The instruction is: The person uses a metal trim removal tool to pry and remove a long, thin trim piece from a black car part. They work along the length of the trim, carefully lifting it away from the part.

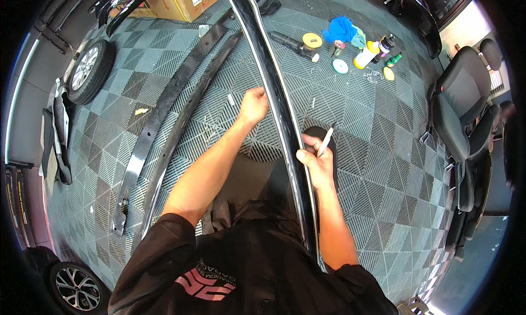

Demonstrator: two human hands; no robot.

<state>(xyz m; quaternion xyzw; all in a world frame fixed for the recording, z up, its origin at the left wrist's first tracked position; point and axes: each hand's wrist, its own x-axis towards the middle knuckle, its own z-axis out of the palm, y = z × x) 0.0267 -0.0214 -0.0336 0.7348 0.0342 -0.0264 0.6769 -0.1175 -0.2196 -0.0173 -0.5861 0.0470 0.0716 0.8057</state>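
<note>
A long, glossy black trim strip with a pale line along its right edge runs from the top of the view down to my body. My left hand is closed at the strip's left edge, its fingertips partly hidden behind it. Lower down, on the other side, my right hand holds a slim white pen-like tool with a dark tip pointing up and away. That hand's thumb rests at the strip's right edge. Whether the tool is a marker or a knife is unclear.
Two more long black strips, one wide and one narrow, lie on the tiled floor to the left. A polisher, bottles and a blue cloth lie ahead. A wheel, cardboard box and car seats stand around.
</note>
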